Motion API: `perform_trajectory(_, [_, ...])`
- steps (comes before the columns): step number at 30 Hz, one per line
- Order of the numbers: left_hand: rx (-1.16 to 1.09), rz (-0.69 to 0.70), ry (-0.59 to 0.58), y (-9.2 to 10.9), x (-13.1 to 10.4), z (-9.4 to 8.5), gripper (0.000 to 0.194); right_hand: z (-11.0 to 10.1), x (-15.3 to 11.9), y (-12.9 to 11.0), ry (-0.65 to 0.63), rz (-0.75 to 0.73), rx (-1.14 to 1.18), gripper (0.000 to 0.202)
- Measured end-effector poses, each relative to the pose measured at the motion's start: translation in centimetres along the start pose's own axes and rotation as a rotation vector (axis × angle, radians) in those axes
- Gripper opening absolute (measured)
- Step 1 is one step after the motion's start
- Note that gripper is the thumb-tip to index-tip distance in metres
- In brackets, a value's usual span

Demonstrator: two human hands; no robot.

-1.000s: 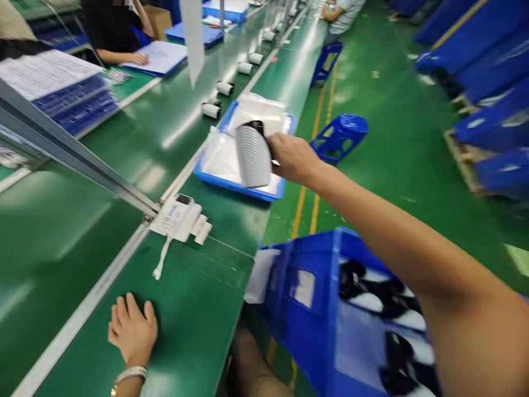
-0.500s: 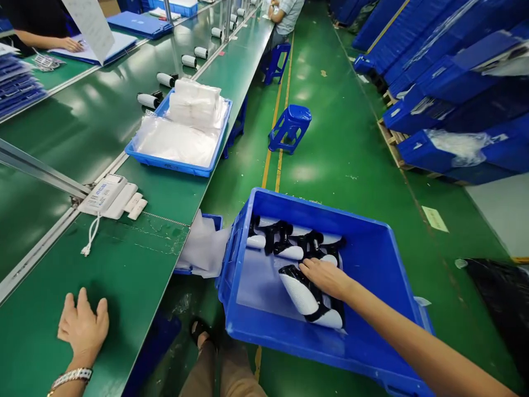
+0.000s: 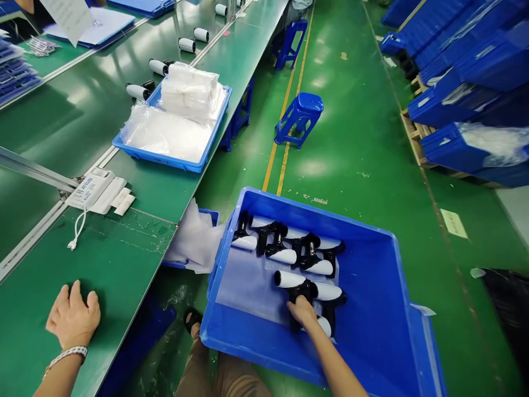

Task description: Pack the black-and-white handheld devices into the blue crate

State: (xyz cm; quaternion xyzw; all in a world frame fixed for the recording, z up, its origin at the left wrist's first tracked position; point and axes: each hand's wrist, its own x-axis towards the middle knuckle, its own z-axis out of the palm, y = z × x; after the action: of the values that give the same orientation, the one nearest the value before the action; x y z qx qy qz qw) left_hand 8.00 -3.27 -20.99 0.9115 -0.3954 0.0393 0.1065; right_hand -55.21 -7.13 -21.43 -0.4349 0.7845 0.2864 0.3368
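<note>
My left hand (image 3: 74, 317) rests on the green table (image 3: 119, 270) at the lower left, fingers spread, holding nothing. Inside the large blue bin (image 3: 367, 275), my right hand (image 3: 302, 311) is wrapped round the black handle of a black-and-white part (image 3: 291, 279). That part lies beside another white-and-black part (image 3: 329, 291), and a third one (image 3: 324, 326) is partly covered by my hand. Farther back in the bin, several similar parts (image 3: 282, 253) lie in rows on a translucent sheet (image 3: 252, 284).
A blue tray (image 3: 165, 160) of clear plastic bags stands on the table, behind a white device (image 3: 93, 190) with a cable. More parts (image 3: 187, 45) line the table. A blue stool (image 3: 303, 113) stands on the floor, with stacked blue boxes (image 3: 454, 151) at right.
My right hand has moved toward the near side of the bin, and the part that was tilted there now lies level beside its neighbour. My left hand stays spread on the table.
</note>
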Motion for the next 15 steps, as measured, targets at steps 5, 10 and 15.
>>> perform_trajectory(5, [0.025,-0.017,0.074,-0.9,0.0,1.1,0.067,0.2,0.2,-1.1,0.035,0.022,-0.034,0.037])
perform_trajectory(10, [0.01,0.009,0.028,-0.7,-0.2,0.6,0.066,0.0,-0.5,-1.8,0.093,0.016,-0.114,0.03])
perform_trajectory(15, [0.007,0.007,0.013,-0.7,0.1,0.7,0.062,-1.3,-2.9,-3.2,0.159,-0.122,-0.191,0.029])
